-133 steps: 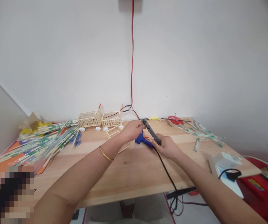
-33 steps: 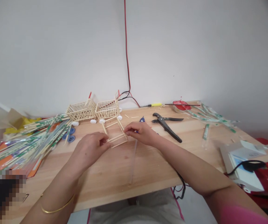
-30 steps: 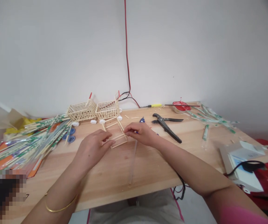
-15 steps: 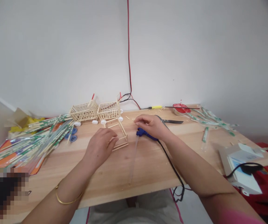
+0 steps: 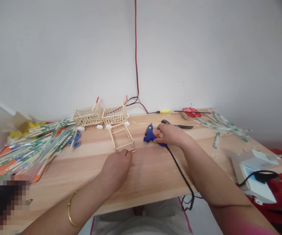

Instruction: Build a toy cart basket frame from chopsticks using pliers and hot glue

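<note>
My left hand [image 5: 118,166] is closed in a pinch at the near side of a small wooden stick frame [image 5: 123,131]. The end of a short wooden stick [image 5: 133,151] shows beyond its fingertips. My right hand [image 5: 171,134] has its thumb and fingers around the handle and orange trigger of a blue glue gun [image 5: 149,134], which lies on the table, nozzle pointing away. From the back of the gun a clear glue stick [image 5: 141,169] runs toward the table's near edge. Two finished-looking stick carts [image 5: 88,116] with white wheels stand behind the frame.
Wrapped bundles of sticks [image 5: 45,147] and blue wheels [image 5: 76,144] lie at left. Black-handled scissors [image 5: 183,126], a yellow-handled tool [image 5: 164,111] and a red bowl [image 5: 191,114] are at the back. The gun's black cord [image 5: 180,169] passes under my right forearm. Empty wrappers [image 5: 226,125] lie at right.
My right hand has moved right and down onto the glue gun's handle. My left hand has drawn back from the frame to the short stick in front of it.
</note>
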